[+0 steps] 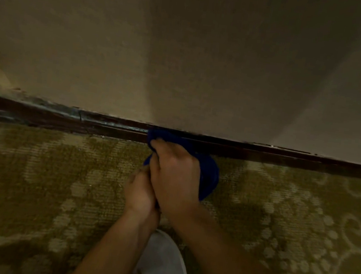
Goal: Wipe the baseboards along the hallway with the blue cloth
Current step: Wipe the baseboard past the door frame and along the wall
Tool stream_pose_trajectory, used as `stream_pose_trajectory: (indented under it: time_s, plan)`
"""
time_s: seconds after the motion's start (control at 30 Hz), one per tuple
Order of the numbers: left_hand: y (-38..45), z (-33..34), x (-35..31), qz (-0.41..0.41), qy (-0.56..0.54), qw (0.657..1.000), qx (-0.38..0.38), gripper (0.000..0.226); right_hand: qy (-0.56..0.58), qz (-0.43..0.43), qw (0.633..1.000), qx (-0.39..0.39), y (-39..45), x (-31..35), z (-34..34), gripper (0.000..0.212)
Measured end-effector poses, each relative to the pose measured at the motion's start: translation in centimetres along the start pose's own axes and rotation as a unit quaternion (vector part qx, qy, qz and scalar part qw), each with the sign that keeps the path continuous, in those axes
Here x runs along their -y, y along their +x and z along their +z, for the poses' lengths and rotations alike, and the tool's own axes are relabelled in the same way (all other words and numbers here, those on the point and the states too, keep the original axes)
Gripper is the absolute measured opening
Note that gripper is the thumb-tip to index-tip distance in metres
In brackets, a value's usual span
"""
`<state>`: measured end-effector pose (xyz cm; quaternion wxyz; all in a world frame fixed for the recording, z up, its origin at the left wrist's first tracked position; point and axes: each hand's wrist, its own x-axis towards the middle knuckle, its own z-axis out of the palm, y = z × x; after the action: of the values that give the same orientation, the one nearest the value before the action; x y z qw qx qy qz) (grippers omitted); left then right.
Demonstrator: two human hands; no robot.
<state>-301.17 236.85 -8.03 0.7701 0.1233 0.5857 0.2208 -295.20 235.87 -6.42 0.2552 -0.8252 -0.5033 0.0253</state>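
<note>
The right hand point(175, 172) grips the bunched blue cloth point(210, 174), pressing its upper edge against the dark baseboard point(264, 152); the left hand point(139, 192) sits tucked against the right, fingers curled at the cloth's lower end, apparently pinching it. The board left of the cloth shows pale scuffs and residue; the stretch to the right looks darker and cleaner. Judged mid-task, with the patterned carpet point(56, 178) below and plain wall point(184, 57) above.
</note>
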Motion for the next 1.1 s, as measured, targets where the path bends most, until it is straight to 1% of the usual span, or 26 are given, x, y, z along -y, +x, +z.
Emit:
stream_pose_trajectory:
  time_s: [0.07, 0.1, 0.17, 0.23, 0.3, 0.33, 0.37, 0.4, 0.43, 0.47, 0.5, 0.57, 0.6, 0.63, 0.7, 0.77, 0.8, 0.83, 0.93, 0.97, 1.03, 1.1]
  plan:
    - [0.1, -0.3, -0.5, 0.024, -0.005, 0.999, -0.025, 0.027, 0.022, -0.001, 1.0, -0.019, 0.1, -0.3, 0.1, 0.024]
    - [0.1, -0.4, -0.6, 0.047, 0.0, 0.998, -0.04, 0.026, 0.029, 0.008, 0.999, -0.031, 0.1, -0.2, 0.2, 0.025]
    - [0.1, -0.6, -1.0, 0.077, -0.007, 0.994, -0.074, 0.021, 0.032, 0.008, 0.999, -0.029, 0.3, 0.7, 0.4, 0.022]
    - [0.3, -1.3, -1.7, 0.083, -0.032, 0.99, -0.107, 0.026, 0.028, -0.018, 0.999, 0.002, 1.0, 2.2, 0.6, 0.015]
    - [0.5, -2.0, -2.4, 0.09, -0.038, 0.988, -0.119, 0.029, 0.036, -0.027, 0.996, 0.072, 1.5, 3.0, 0.6, 0.019]
    - [0.4, -2.3, -2.8, 0.103, -0.028, 0.985, -0.138, 0.025, 0.065, -0.014, 0.993, 0.099, 1.7, 2.9, 0.3, 0.023]
    - [0.2, -2.5, -3.2, 0.127, -0.019, 0.978, -0.163, 0.018, 0.108, 0.015, 0.989, 0.099, 1.8, 2.5, -0.1, 0.025]
    - [-0.2, -2.5, -3.6, 0.157, -0.01, 0.969, -0.189, 0.016, 0.161, 0.059, 0.982, 0.081, 1.8, 1.7, -0.5, 0.024]
    - [-1.1, -2.6, -4.4, 0.185, -0.002, 0.96, -0.211, 0.017, 0.219, 0.118, 0.967, 0.064, 1.8, 1.2, -1.1, 0.022]
    - [-2.0, -2.6, -4.9, 0.207, -0.001, 0.952, -0.226, 0.016, 0.278, 0.185, 0.94, 0.068, 1.5, 0.6, -1.6, 0.019]
    - [-2.9, -2.6, -5.4, 0.227, 0.001, 0.944, -0.241, 0.015, 0.343, 0.249, 0.901, 0.092, 1.1, 0.0, -2.0, 0.015]
    - [-4.0, -3.0, -6.9, 0.29, 0.027, 0.922, -0.255, 0.019, 0.465, 0.344, 0.801, 0.155, 0.4, -0.2, -2.4, 0.01]
    - [-4.0, -3.0, -7.4, 0.325, 0.053, 0.912, -0.245, 0.021, 0.508, 0.376, 0.753, 0.182, 0.1, 0.0, -2.3, 0.01]
    - [-3.8, -2.7, -7.8, 0.351, 0.09, 0.902, -0.236, 0.022, 0.536, 0.406, 0.714, 0.195, -0.1, 0.1, -1.9, 0.009]
    - [-2.7, -1.9, -7.9, 0.387, 0.18, 0.872, -0.239, 0.024, 0.57, 0.456, 0.659, 0.182, -0.1, 0.5, -1.2, 0.017]
    - [-1.2, -1.0, -7.1, 0.412, 0.238, 0.84, -0.263, 0.025, 0.612, 0.488, 0.607, 0.143, 0.1, 0.7, -0.8, 0.022]
    - [-0.8, -0.6, -6.5, 0.421, 0.257, 0.826, -0.274, 0.028, 0.628, 0.495, 0.587, 0.126, 0.0, 0.7, -0.8, 0.023]
    - [-0.8, -0.1, -5.9, 0.429, 0.277, 0.814, -0.278, 0.03, 0.634, 0.502, 0.578, 0.111, -0.3, 0.6, -0.9, 0.022]
    - [-1.2, 0.3, -4.4, 0.456, 0.346, 0.78, -0.252, 0.032, 0.628, 0.531, 0.565, 0.063, -1.1, -0.4, -1.6, 0.017]
    - [-1.2, 0.0, -4.4, 0.463, 0.357, 0.775, -0.241, 0.031, 0.629, 0.538, 0.559, 0.051, -1.2, -0.7, -1.7, 0.016]
    - [-0.7, -1.2, -5.0, 0.465, 0.337, 0.785, -0.234, 0.029, 0.632, 0.54, 0.554, 0.047, -1.1, -0.5, -1.7, 0.014]
    - [0.1, -2.2, -6.0, 0.447, 0.282, 0.806, -0.266, 0.028, 0.638, 0.524, 0.56, 0.068, -0.9, 0.5, -1.5, 0.014]
